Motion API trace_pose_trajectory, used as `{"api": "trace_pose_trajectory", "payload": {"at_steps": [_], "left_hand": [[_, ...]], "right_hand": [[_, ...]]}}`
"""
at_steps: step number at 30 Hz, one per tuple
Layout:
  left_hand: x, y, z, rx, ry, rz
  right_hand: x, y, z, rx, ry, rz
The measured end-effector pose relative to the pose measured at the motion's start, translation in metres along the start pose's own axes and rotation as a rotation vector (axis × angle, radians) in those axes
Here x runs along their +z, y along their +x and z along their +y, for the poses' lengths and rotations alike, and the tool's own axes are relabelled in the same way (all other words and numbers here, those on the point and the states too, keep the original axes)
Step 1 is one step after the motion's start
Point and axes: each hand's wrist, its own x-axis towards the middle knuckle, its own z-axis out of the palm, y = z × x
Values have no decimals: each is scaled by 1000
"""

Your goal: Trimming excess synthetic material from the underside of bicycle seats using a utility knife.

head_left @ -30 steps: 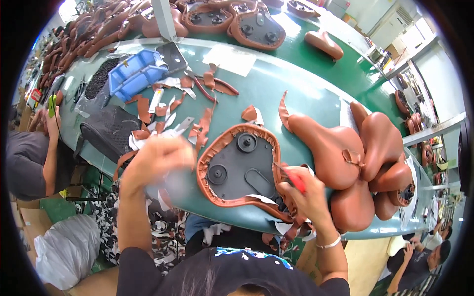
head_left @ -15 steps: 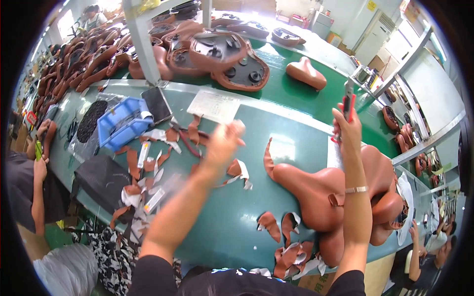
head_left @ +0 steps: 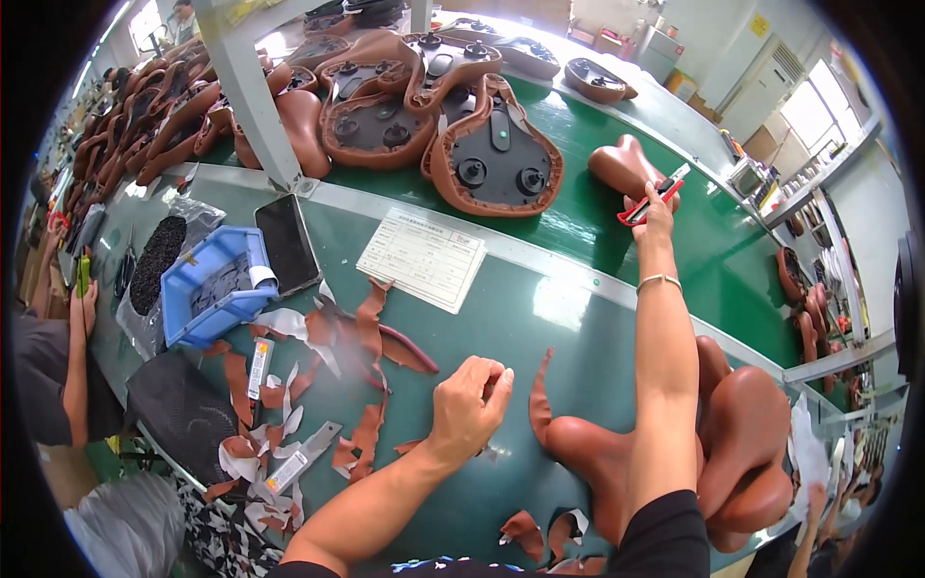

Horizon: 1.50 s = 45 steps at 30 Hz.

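Note:
My right hand (head_left: 652,214) is stretched forward over the green surface, closed on a red utility knife (head_left: 638,210) with a silver blade end. Just beyond it a brown bicycle saddle (head_left: 617,162) lies top side up, partly covered by the hand and knife. Fingers curled, my left hand (head_left: 469,409) hovers over the near table; whatever it may hold is hidden. To its right, brown saddles (head_left: 747,433) are heaped beside and under my right forearm. A curved brown offcut strip (head_left: 541,400) lies between the left hand and that heap.
Brown and white scraps (head_left: 366,438), pliers (head_left: 409,349) and blade packs (head_left: 258,366) litter the left side. A blue bin (head_left: 178,310), phone (head_left: 287,241) and printed sheet (head_left: 424,258) lie farther back. A white post (head_left: 252,106) rises before upturned saddles (head_left: 496,159). Another person's hand (head_left: 83,306) is at left.
My right hand has reached forward with the knife, from above the saddle heap to the lone saddle. My left hand has come nearer and slightly right. The whole view has shifted.

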Motion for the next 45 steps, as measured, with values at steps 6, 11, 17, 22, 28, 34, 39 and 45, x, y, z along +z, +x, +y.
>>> {"api": "trace_pose_trajectory", "payload": {"at_steps": [6,11,17,22,28,34,39,45], "left_hand": [[2,4,1,155,-56,145],[-12,-4,1,-76,-490,9],[-111,-38,57,-1076,-876,-535],[-154,-74,48,-730,-551,-325],[-156,-64,84,-690,-415,-540],[-153,-74,85,-608,-314,-430],[-154,-87,82,-527,-226,-324],[-163,-131,70,-653,-421,-48]], "right_hand": [[-27,-127,-93,140,-207,-396],[-43,-321,-136,-416,-1016,-881],[-103,-465,-135,-729,-1231,-1362],[-140,-476,-136,-161,-927,-1059],[-157,-456,-143,-806,-1280,-1085],[-153,-455,-147,-730,-1551,-1276],[-181,-526,-114,-370,-1610,-980],[-193,-553,-136,-158,-1473,-900]]}}
